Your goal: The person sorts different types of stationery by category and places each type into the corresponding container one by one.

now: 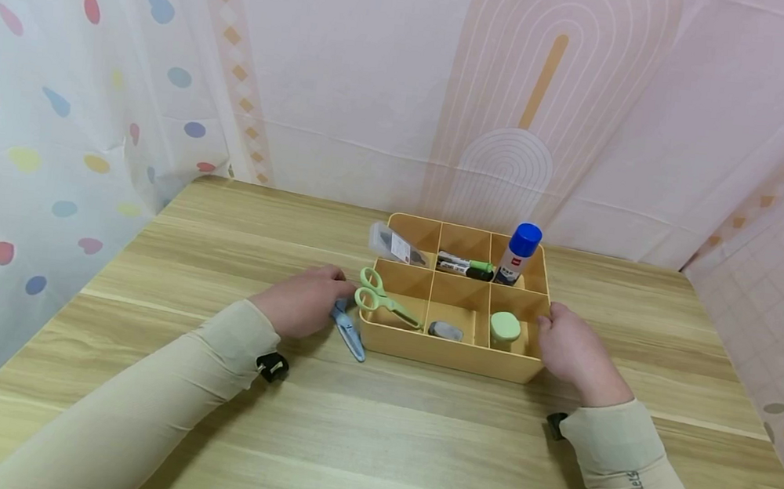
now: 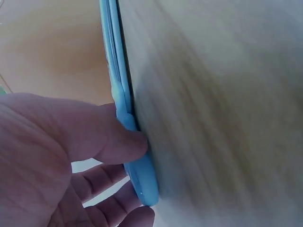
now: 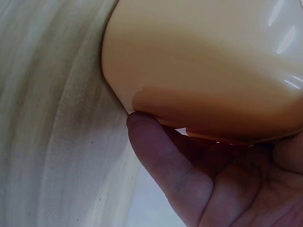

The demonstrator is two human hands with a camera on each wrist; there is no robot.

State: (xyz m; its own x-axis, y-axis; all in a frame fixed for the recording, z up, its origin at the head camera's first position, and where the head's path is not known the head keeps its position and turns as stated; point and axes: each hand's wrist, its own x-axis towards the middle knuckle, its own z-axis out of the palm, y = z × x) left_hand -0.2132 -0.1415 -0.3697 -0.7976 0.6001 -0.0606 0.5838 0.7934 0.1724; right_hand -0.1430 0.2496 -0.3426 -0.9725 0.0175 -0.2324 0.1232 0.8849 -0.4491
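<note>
The yellow tray [image 1: 448,352] sits mid-worktop [image 1: 372,447], toward the far side, with most of its compartments already filled: a packet [image 1: 393,245], a marker [image 1: 464,266] and a blue-capped glue bottle [image 1: 519,254] in the far row, green scissors [image 1: 383,299], a small grey object [image 1: 445,331] and a round green piece [image 1: 504,327] in the near row. The blue scissors [image 1: 348,333] lie outside it, flat on the worktop against the tray's near left corner, so by my judgement they are what is left to go in.

The left hand [image 1: 302,299] pinches the blue scissors, thumb [image 2: 120,139] pressed on the handle and fingers curled beneath. The right hand [image 1: 569,348] grips the tray's right wall, fingers curled round its near corner.

The tray is smooth, glossy plastic with rounded corners. The blue scissors' handle looks like matte moulded plastic. The worktop is pale wood-grain laminate.
</note>
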